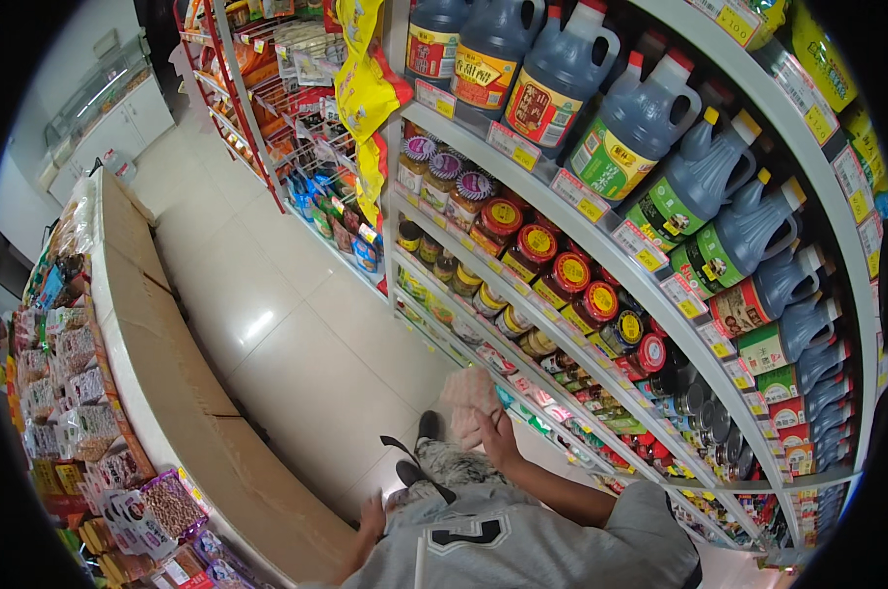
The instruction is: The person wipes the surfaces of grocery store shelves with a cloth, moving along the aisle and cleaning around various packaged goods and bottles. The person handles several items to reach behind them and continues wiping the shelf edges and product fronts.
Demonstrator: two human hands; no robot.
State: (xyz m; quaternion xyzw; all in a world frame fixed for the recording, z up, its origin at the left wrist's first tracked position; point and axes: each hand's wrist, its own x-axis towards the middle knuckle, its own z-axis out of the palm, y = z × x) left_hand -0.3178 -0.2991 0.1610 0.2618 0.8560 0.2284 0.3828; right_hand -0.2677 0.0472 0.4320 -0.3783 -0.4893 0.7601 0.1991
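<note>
A crumpled pale pink cloth (pixel 464 394) hangs from my right hand (pixel 497 439), whose fingers are closed around its lower edge. That hand is in front of my body, beside the lower tiers of the shelf unit (pixel 480 143). My left hand (pixel 374 513) hangs low at my other side, near the cardboard-faced side (pixel 215 449) of a display stand. Nothing shows in the left hand, and how its fingers are bent is unclear. Large vinegar jugs (pixel 554 81) line an upper shelf on the right. Red-lidded jars (pixel 536 243) stand on the shelf below them.
A tiled aisle floor (pixel 267 294) runs between the shelves and the stand, which carries bagged dry goods (pixel 90 427). Yellow packets (pixel 363 81) hang at the shelf's end. Beyond them stands a red-framed wire rack (pixel 267 96) of packaged food. A glass-topped counter (pixel 105 110) is farther back.
</note>
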